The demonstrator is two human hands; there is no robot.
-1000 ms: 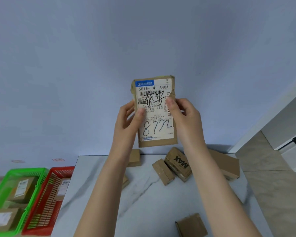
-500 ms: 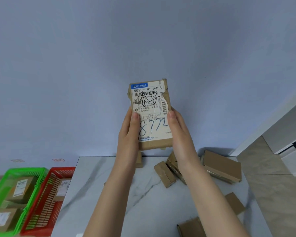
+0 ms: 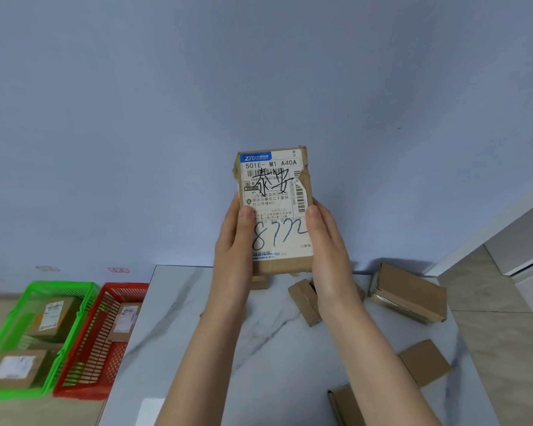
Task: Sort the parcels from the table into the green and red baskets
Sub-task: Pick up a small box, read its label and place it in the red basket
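I hold a brown parcel [image 3: 274,207] upright above the marble table [image 3: 179,321], its white label with handwritten "8772" facing me. My left hand [image 3: 233,244] grips its left edge, thumb on the label. My right hand [image 3: 326,241] grips its right edge, thumb on the label too. Left of the table, on the floor, stand a green basket [image 3: 33,287] holding two labelled parcels and a red basket [image 3: 90,388] holding one labelled parcel. Several brown parcels lie on the table: a small one [image 3: 303,298], a large one [image 3: 410,292], and two near the front right [image 3: 425,361].
A pale blue wall rises behind the table. White furniture [image 3: 530,262] stands at the right over a tiled floor. Two small tags [image 3: 117,269] are stuck low on the wall above the baskets.
Both hands slid down the parcel's sides, from gripping its middle to gripping its lower half. The parcel dropped slightly and straightened upright.
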